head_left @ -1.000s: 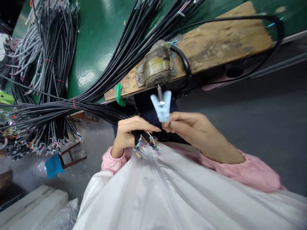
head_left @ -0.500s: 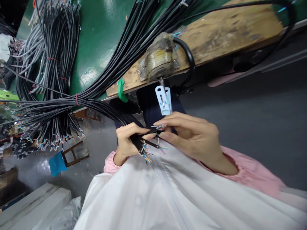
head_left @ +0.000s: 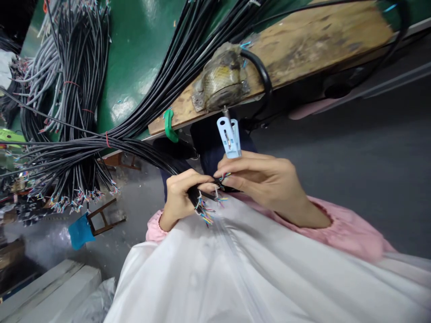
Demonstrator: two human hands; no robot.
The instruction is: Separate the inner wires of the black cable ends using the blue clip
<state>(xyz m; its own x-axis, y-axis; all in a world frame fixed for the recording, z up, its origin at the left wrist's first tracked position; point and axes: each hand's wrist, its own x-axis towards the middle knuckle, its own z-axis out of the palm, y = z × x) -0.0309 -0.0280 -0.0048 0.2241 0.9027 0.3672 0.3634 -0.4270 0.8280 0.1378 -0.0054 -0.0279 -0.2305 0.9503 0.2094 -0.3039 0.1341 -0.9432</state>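
Note:
My left hand [head_left: 182, 193] is closed round a bundle of black cables [head_left: 158, 157] near their stripped ends. Thin coloured wires [head_left: 204, 213] fan out below its fingers. One cable end stands apart from the bundle, and my right hand [head_left: 259, 179] pinches its coloured wires [head_left: 224, 176] between thumb and forefinger. Just above the right fingers a light blue clothes peg [head_left: 229, 137] hangs on a metal shaft. That shaft comes out of a small motor [head_left: 224, 80] wrapped in clear tape and fixed to a wooden board [head_left: 313, 45].
More bundled black cables [head_left: 79, 80] and grey cables [head_left: 43, 85] lie on the green table [head_left: 134, 58] at the left. A green hook-shaped clamp [head_left: 170, 125] sits at the board's edge. A blue stool [head_left: 81, 231] and white boxes [head_left: 57, 287] stand on the floor at lower left.
My right hand has shifted slightly up and left, closer to my left hand. The pinched cable end has come nearer to the left fingers. The bundle stays in my left hand.

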